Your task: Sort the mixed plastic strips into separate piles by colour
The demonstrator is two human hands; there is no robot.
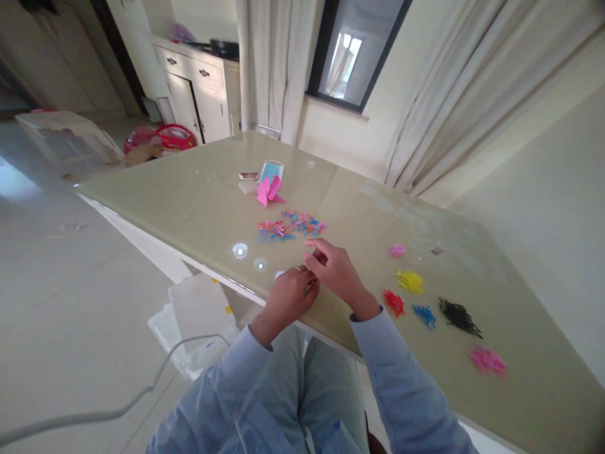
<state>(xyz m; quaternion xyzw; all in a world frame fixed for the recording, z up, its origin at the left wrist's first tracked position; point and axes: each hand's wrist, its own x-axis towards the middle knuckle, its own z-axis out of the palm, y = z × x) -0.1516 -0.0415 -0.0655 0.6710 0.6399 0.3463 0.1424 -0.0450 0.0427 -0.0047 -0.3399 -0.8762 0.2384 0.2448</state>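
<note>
Working at close range seems the step in hand: over the near edge of the bench [208, 208], the left hand [289, 295] curls its fingers against the right hand [338, 271], whose fingers are bent and partly spread. Whether either pinches anything is hidden. The mixed-colour strands [305, 223] lie just beyond them, and the yellow strands [409, 282] well to the right. The next move likely calls for light, precise fingertip control.
</note>
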